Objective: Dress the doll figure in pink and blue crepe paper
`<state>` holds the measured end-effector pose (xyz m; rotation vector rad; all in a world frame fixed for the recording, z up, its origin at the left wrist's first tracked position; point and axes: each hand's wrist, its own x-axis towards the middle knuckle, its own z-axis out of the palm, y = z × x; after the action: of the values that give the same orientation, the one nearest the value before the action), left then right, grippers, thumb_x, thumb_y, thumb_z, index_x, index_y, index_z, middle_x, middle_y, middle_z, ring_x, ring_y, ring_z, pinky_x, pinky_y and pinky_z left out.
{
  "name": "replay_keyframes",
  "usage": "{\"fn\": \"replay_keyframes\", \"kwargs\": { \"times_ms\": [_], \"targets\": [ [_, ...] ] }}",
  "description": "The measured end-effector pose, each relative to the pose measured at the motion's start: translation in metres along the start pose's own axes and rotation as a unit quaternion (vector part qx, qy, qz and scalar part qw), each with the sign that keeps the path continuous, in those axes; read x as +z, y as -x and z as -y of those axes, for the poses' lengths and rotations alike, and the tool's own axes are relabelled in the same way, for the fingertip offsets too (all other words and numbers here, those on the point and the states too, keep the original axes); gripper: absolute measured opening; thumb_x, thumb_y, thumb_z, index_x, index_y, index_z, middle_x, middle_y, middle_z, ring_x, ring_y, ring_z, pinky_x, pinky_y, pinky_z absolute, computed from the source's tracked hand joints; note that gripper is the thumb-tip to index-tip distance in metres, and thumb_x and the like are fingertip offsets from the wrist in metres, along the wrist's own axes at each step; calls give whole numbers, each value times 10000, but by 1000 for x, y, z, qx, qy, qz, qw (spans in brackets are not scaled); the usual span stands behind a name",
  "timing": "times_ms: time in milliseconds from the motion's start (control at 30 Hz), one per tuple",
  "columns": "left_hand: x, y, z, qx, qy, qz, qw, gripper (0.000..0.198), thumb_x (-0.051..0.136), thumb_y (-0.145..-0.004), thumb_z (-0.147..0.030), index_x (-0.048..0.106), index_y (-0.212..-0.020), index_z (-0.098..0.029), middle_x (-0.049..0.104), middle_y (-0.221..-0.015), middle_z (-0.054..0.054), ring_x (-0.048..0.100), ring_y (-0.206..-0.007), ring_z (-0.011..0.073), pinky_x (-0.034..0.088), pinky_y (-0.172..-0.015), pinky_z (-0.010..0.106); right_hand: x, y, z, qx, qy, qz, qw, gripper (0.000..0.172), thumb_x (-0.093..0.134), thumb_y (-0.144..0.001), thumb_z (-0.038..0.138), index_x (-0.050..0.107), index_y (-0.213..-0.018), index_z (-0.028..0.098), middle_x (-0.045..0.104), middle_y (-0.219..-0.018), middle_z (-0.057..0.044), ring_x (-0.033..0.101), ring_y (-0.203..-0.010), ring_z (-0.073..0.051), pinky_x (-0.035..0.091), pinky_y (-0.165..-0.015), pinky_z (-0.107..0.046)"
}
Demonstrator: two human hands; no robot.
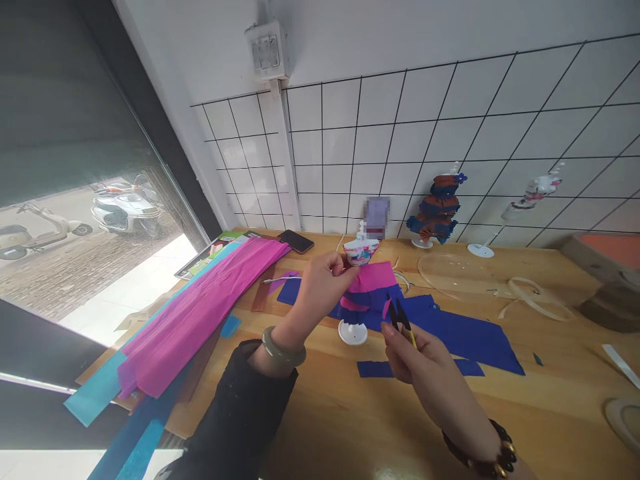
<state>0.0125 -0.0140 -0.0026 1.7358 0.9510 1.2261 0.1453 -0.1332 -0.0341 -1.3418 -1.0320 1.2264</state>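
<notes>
A small dress form (361, 250) with a patterned top stands on a white round base (353, 332) in front of me. Pink paper (377, 275) and dark blue layers wrap around it like a skirt. My left hand (324, 283) is closed, pinching the pink paper at the form's waist. In my right hand (417, 360) are small snips (400, 317) with black blades, parted, and a yellow handle. Their tips are close to the skirt's right edge. A thin pink scrap (387, 309) sits beside the blades, by my right fingertips.
Long pink sheets (210, 307) and blue strips lie at left, near a phone (296, 241). Dark blue cloth-like sheets (465, 337) spread to the right. Two other dress forms, one in a brown-blue dress (437, 210), stand by the tiled wall. Tape rolls lie at far right.
</notes>
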Motion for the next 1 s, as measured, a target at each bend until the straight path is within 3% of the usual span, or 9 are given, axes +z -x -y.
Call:
{"fn": "replay_keyframes", "kwargs": {
  "times_ms": [133,333,533,667,767,867,1000],
  "targets": [
    [0,1,-2,13,-34,-19,999,326,589,-728,-203,298,-581,-190,531,-668,-28,526,-683,113,386,-631,243,-2,-1,1,19,-49,13,999,555,603,-732,673,312,-606,218,221,-512,96,149,-470,-56,125,-439,-230],
    [0,1,-8,44,-72,-47,995,239,573,-721,-165,348,-650,-201,476,-666,-45,478,-665,111,367,-616,239,-4,4,7,21,-17,17,999,534,535,-757,706,532,-780,172,259,-570,82,171,-492,-65,126,-449,-228],
    [-2,0,-9,44,-28,-63,997,250,595,-720,-184,351,-674,-202,489,-707,-35,511,-705,112,403,-664,242,-4,10,4,28,2,34,999,483,444,-823,669,508,-815,190,311,-584,65,204,-486,-77,154,-454,-232],
    [-5,0,-8,39,-26,-80,996,244,604,-725,-209,362,-690,-202,510,-715,-33,512,-718,113,405,-679,244,-8,10,0,6,15,-1,1000,473,447,-833,646,421,-666,204,314,-574,59,222,-478,-76,178,-448,-227],
    [-4,-1,-6,32,-28,-91,995,243,608,-718,-209,367,-695,-203,502,-701,-36,492,-682,105,396,-654,239,-7,11,-1,6,5,-34,999,469,534,-783,645,442,-660,202,365,-591,46,309,-501,-83,255,-450,-210],
    [-2,-1,-4,23,-36,-94,995,246,621,-708,-214,375,-702,-203,505,-700,-34,490,-672,106,393,-639,238,-3,13,-2,12,-7,-68,998,467,619,-706,654,557,-830,208,465,-670,15,444,-613,-125,390,-526,-222],
    [0,0,-5,27,-34,-88,995,257,622,-713,-217,366,-700,-205,519,-720,-29,519,-699,113,406,-662,248,0,13,-2,-13,15,-71,997,430,583,-768,622,579,-919,219,508,-701,6,481,-667,-139,441,-596,-231]
  ]
}}
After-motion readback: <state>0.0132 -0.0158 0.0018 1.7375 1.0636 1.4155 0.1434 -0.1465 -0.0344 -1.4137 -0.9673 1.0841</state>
